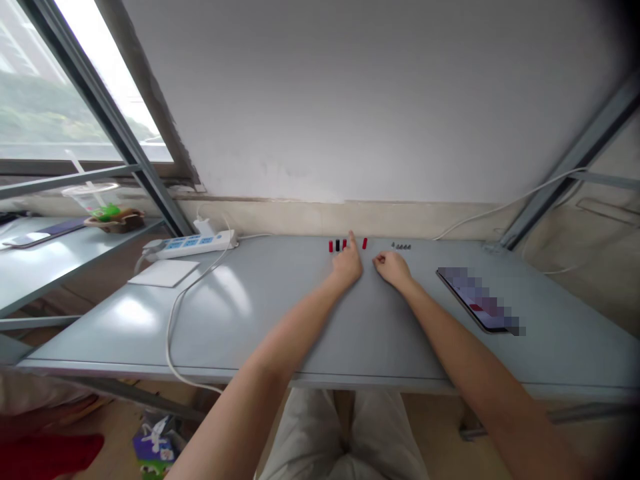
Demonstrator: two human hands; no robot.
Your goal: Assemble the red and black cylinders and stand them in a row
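Both my arms stretch across a grey table (280, 320) toward its far edge. My left hand (347, 264) rests on the surface with its index finger pointing out at a row of small upright red and black pieces (337, 245); one more red piece (365, 243) stands just right of the finger. My right hand (392, 268) lies loosely curled on the table beside it, and whether it holds anything is too small to tell. A short row of tiny dark parts (401, 247) sits just beyond the right hand.
A phone (477, 299) lies face up at the right. At the left are a white power strip (193, 244) with a trailing cable (173, 320) and a white pad (163, 273). A side shelf (45, 257) holds a plastic cup (90, 197).
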